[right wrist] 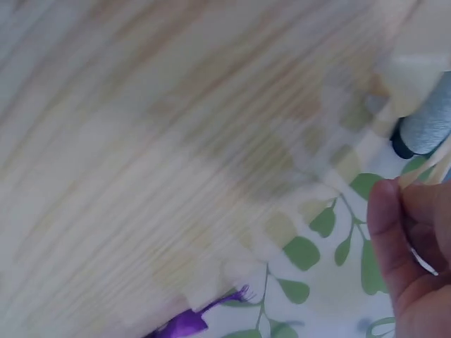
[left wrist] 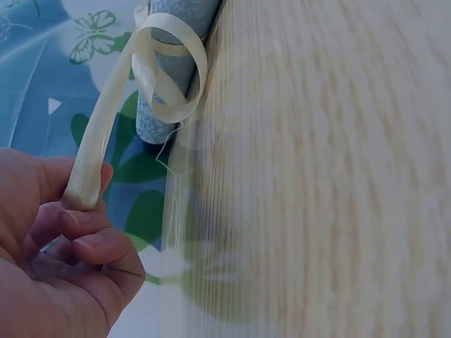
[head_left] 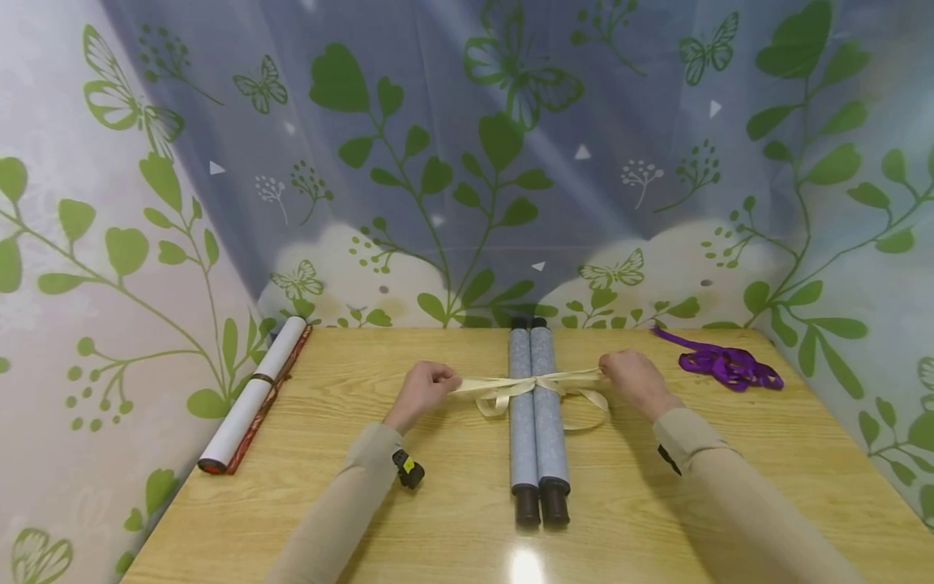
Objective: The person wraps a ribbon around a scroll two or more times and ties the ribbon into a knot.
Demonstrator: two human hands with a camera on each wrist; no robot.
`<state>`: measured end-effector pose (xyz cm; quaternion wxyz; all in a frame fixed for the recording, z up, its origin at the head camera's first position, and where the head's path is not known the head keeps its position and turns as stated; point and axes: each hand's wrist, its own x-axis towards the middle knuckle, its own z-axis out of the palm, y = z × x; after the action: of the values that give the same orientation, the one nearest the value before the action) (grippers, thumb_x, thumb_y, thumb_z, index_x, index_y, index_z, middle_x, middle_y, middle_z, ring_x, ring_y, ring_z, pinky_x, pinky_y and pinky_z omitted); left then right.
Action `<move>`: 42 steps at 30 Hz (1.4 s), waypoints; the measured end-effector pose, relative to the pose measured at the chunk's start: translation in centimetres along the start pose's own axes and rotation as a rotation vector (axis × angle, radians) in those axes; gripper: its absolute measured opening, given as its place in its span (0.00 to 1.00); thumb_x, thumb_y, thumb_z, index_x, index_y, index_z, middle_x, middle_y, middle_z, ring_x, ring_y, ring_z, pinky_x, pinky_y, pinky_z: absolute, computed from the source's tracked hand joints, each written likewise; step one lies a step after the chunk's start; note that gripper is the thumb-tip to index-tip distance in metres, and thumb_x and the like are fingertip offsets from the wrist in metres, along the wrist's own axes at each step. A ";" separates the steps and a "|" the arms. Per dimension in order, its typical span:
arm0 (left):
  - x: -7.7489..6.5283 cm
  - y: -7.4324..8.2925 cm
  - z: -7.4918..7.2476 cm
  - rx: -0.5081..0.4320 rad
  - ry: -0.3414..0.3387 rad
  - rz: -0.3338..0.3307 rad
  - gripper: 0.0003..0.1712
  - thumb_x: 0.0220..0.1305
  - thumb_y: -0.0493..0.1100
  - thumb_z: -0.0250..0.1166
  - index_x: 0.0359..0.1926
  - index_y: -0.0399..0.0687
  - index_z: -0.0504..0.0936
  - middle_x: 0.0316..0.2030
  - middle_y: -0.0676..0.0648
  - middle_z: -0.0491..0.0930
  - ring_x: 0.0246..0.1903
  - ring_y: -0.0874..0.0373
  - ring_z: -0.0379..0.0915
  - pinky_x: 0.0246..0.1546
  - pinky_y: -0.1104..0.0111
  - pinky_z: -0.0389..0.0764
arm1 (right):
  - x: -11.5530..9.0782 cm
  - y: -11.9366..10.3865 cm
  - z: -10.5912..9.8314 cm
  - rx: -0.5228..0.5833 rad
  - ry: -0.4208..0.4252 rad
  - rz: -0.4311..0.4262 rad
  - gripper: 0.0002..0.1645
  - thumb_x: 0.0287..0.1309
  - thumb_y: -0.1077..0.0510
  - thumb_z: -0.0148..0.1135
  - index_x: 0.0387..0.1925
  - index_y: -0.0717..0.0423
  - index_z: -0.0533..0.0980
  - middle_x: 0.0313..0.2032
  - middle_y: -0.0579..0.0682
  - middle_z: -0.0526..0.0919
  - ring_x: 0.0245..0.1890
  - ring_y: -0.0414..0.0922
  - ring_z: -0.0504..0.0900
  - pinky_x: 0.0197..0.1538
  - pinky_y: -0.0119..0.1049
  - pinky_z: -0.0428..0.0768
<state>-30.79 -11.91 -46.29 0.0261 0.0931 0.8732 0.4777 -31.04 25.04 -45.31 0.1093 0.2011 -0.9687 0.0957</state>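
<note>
Two rolled scrolls in pale blue-grey patterned paper, with dark end knobs, lie side by side on the table. A cream ribbon runs round their upper half and crosses in a knot on top, with loose loops hanging to either side. My left hand pinches one end and pulls it out to the left; in the left wrist view the ribbon sits between thumb and fingers. On the other side my right hand pinches the opposite end, the band stretched nearly straight between both hands.
Along the table's left edge lies a white roll with a dark band, beside a red patterned strip. A heap of purple ribbon rests at the back right. Printed fabric hangs behind the wooden table.
</note>
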 end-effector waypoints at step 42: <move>-0.2 0.5 0.1 0.148 0.017 -0.045 0.09 0.65 0.38 0.63 0.32 0.44 0.89 0.42 0.44 0.86 0.27 0.57 0.69 0.26 0.69 0.70 | -0.9 -0.1 0.5 -0.039 -0.010 0.127 0.24 0.51 0.72 0.55 0.10 0.50 0.57 0.12 0.44 0.58 0.14 0.41 0.61 0.18 0.35 0.67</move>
<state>-30.46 -11.63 -45.92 0.0224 0.0712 0.9081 0.4120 -30.31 25.14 -45.95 0.1019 0.1376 -0.9818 0.0825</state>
